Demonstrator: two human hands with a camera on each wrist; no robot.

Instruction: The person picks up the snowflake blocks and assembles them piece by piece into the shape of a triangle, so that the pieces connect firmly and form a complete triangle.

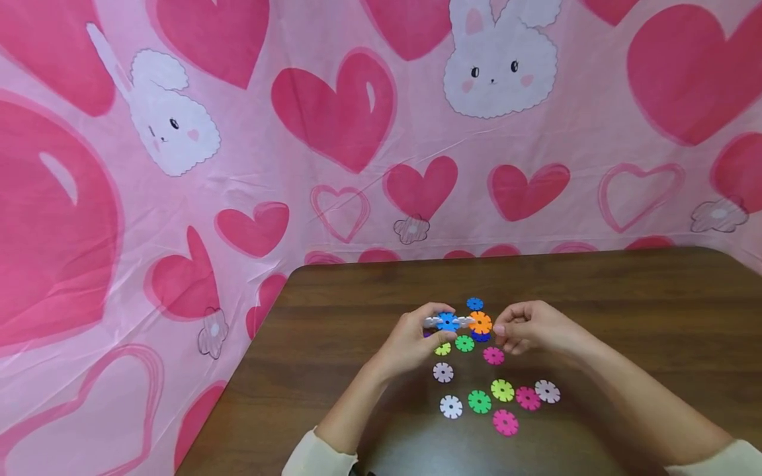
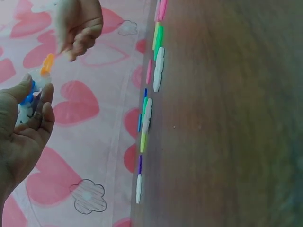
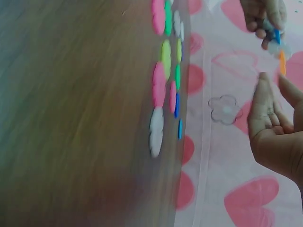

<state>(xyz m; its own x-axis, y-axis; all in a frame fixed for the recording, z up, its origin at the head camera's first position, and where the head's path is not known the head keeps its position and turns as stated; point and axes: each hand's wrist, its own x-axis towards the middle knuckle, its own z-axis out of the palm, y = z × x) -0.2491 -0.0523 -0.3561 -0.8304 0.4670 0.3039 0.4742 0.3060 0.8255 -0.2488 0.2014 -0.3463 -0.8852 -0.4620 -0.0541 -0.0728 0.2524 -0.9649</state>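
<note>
My left hand [image 1: 411,337] pinches a small joined chain of notched plastic discs, raised over the table. In that chain a blue disc [image 1: 448,322] sits between whitish discs seen nearly edge-on, and an orange disc [image 1: 480,322] is fixed at the right end. My right hand [image 1: 530,327] is just right of the orange disc with its fingers loosely bent. In the right wrist view, the right thumb and fingers [image 3: 263,94] stand apart with nothing between them, the orange disc [image 3: 282,62] close by their tips. Left fingers [image 2: 47,118] partly cover the chain in the left wrist view.
Loose notched discs lie flat on the brown wooden table [image 1: 643,317]: pink [image 1: 505,422], green [image 1: 479,401], yellow [image 1: 503,390], white [image 1: 451,406] and blue [image 1: 474,303] among them. A pink cloth [image 1: 351,39] with hearts and rabbits hangs behind the table.
</note>
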